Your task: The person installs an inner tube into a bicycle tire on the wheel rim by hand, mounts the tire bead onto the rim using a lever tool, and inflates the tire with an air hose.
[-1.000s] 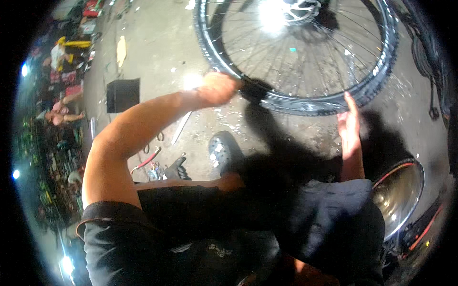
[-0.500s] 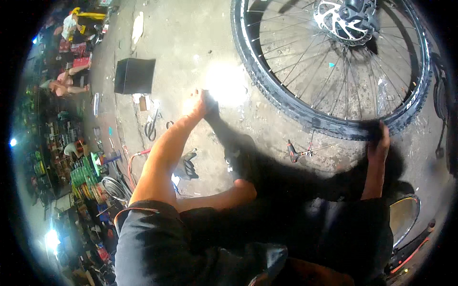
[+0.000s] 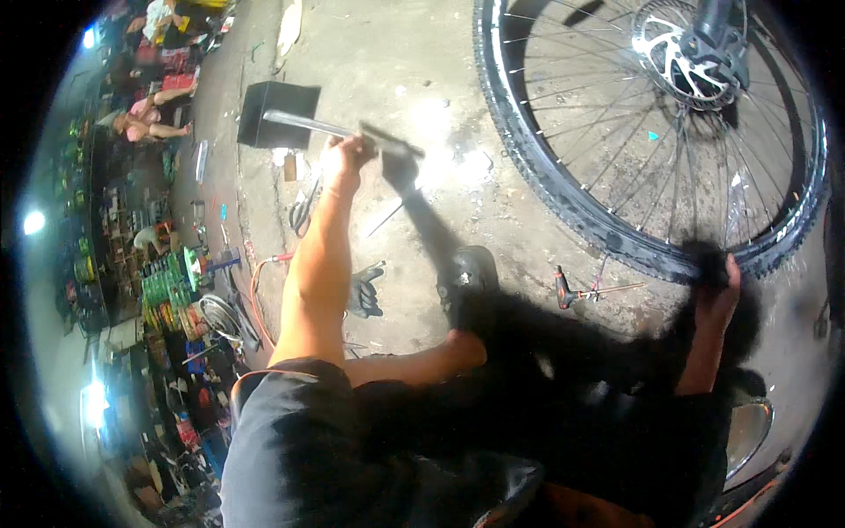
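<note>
My left hand [image 3: 345, 158] is raised at centre left, fingers closed on a long flat silver bar [image 3: 308, 122], whose shadow falls on the concrete just right of it. My right hand [image 3: 717, 299] grips the lower edge of a knobbly black tyre [image 3: 607, 231] on a bicycle wheel at the upper right; its fingertips are partly in shadow. The wheel has thin spokes and a slotted silver disc rotor [image 3: 658, 48] at its hub. A T-handled hex tool [image 3: 563, 286] lies below the tyre, and a dark glove [image 3: 365, 290] lies below my left hand, beside my left forearm.
A black square item [image 3: 257, 110] lies on the concrete floor [image 3: 396, 70] beyond the bar. Scissors [image 3: 301, 211], a red hose [image 3: 255, 295] and coiled cable [image 3: 220, 321] are at left, along crowded shelving. Other people [image 3: 150, 119] sit at upper left. A curved rim [image 3: 755, 440] is at lower right.
My left hand left the tyre, moved to the upper left and now holds the silver bar. My right hand still grips the tyre. The view has shifted, so the wheel appears farther right.
</note>
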The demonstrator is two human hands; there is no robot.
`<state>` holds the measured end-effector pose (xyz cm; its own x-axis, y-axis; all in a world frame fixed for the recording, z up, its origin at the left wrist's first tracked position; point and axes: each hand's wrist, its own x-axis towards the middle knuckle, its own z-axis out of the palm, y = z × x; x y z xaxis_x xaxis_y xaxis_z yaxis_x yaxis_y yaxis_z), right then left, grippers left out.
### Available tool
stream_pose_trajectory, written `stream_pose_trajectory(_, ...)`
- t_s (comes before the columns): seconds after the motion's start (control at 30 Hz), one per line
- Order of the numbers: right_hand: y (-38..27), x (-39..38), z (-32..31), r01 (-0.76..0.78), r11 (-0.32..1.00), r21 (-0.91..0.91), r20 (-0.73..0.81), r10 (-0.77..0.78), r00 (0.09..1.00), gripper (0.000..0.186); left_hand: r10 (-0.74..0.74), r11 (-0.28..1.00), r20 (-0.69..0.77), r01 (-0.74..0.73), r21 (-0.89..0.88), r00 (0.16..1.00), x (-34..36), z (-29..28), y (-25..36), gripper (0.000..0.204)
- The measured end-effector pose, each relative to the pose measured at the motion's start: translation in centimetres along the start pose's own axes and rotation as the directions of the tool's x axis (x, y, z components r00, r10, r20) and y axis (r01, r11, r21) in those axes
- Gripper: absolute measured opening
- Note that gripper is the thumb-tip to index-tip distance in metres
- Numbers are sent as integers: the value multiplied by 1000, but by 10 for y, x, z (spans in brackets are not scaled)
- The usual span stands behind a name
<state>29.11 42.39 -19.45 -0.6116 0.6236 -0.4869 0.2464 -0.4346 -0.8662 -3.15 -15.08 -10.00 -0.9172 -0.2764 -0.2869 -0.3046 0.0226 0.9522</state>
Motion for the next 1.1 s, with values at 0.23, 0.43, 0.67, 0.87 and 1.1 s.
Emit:
stream_pose_trajectory(0.23,-6,4,9,-172,946,275,13,175,984,34,209,902,-41,-177,393,977,44,-74,-119,14)
stream_pose_trajectory(0.43,-4,-2,4,-181,933,312,2,190,982,38,322,492,-334,144,859,886,-42,3,-51,19)
stream_pose_trajectory(0.67,-12,0,14,-245,903,353,39,248,968,37,94,-70,566,-561,825,819,-65,-21,-32,32)
stream_pose_trajectory(0.87,-5,0,-6,-208,925,318,42,206,978,39,-5,-259,505,-489,833,863,-68,-12,-83,38)
stream_pose_trajectory(1.1,-9,-21,28,21,994,103,-5,-20,1000,26,-209,-123,480,-510,852,852,-70,17,-23,25)
